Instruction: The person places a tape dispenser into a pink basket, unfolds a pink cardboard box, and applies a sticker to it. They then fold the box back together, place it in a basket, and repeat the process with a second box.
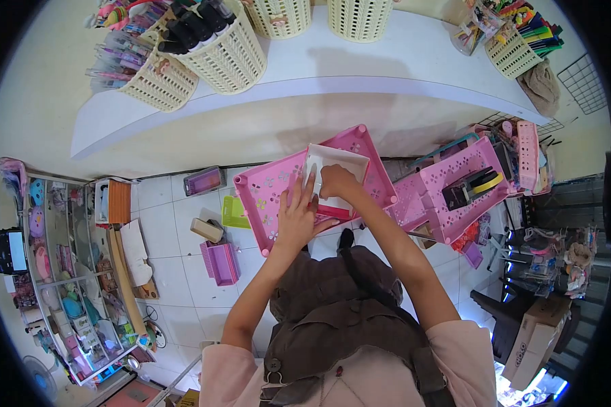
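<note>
A white open box (352,161) lies tilted on a pink perforated tray (268,186) in front of my body. My left hand (297,214) is spread at the box's left side, its fingers apart and resting against the box edge. Inside the box is my right hand (338,184), its fingers curled down; whatever they hold, if anything, is hidden. A red strip (334,211) shows along the box's near edge, between my hands.
A second pink tray (448,214) at right holds a tape dispenser (472,188). Above is a white shelf (305,64) with pen baskets. Purple basket (220,263) and green basket (235,211) sit lower left. A loaded rack (81,278) stands far left.
</note>
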The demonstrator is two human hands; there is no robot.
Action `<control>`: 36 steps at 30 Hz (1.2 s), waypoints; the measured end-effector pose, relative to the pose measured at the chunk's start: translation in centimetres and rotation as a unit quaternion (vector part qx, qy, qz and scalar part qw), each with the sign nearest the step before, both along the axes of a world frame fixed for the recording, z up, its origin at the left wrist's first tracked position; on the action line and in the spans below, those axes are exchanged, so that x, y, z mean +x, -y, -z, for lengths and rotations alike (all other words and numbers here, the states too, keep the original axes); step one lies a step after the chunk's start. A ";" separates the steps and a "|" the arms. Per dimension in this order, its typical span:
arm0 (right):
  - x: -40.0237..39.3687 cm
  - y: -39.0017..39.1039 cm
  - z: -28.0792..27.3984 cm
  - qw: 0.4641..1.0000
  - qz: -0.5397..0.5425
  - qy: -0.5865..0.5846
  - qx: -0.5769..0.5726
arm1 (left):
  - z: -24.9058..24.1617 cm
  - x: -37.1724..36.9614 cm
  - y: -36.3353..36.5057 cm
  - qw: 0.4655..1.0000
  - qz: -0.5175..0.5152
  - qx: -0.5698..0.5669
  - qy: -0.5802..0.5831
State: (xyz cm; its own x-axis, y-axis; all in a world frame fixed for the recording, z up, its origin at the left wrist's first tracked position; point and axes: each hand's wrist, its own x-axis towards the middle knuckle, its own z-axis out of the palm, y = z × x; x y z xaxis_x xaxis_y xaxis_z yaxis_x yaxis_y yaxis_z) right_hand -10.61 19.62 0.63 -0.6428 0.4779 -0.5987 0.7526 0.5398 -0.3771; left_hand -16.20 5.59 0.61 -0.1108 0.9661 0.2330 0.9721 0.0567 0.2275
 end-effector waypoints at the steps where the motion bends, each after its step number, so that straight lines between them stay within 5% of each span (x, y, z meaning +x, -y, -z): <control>1: -0.2 0.1 -0.3 1.000 0.008 0.023 0.009 | 0.1 -0.1 0.0 1.000 0.010 -0.002 -0.019; 20: -2.7 -0.1 -2.9 0.975 -0.042 0.214 -0.035 | 0.5 -1.7 -0.4 0.993 0.071 -0.052 -0.076; 25: -2.7 -2.3 1.4 0.918 -0.131 0.360 -0.104 | 0.3 -1.7 -0.5 0.996 0.079 -0.024 -0.038; 32: -2.3 -2.3 1.5 0.934 -0.107 0.325 -0.103 | 0.4 -1.8 -0.4 0.995 0.089 -0.023 -0.036; 36: -1.4 -1.1 -2.1 0.956 -0.107 0.274 0.011 | 0.5 -1.8 -0.4 0.995 0.086 -0.024 -0.049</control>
